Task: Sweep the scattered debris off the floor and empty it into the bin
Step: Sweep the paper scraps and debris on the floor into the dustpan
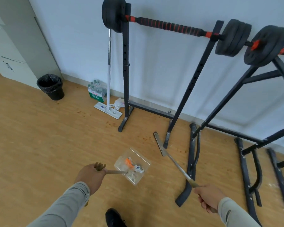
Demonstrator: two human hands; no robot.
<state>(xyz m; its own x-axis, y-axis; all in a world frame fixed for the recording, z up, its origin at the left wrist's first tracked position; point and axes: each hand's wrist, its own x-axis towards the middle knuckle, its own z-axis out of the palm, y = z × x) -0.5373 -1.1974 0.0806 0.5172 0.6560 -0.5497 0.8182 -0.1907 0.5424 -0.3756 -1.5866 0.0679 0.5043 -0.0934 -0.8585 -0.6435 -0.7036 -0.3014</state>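
Note:
My left hand (pixel 90 175) grips the handle of a clear plastic dustpan (pixel 138 158), which hangs just above the wooden floor. Inside the pan lie orange, white and blue scraps of debris (pixel 131 166). A long-handled broom (pixel 172 161) is gripped at its upper end by my right hand (pixel 208 199); its narrow head (pixel 158 141) points away towards the rack's foot. A round black bin (pixel 51 86) with a black liner stands far off at the left, beside a grey cabinet.
A black barbell rack (pixel 126 76) with a red-and-black bar stands against the white wall. A second rack (pixel 236 99) and loose black frame parts (pixel 191 161) crowd the floor on the right. A white flat mop (pixel 108 89), a pack of bottles (pixel 97 90) and a plastic bag lean by the wall. My black shoe (pixel 113 217) shows below.

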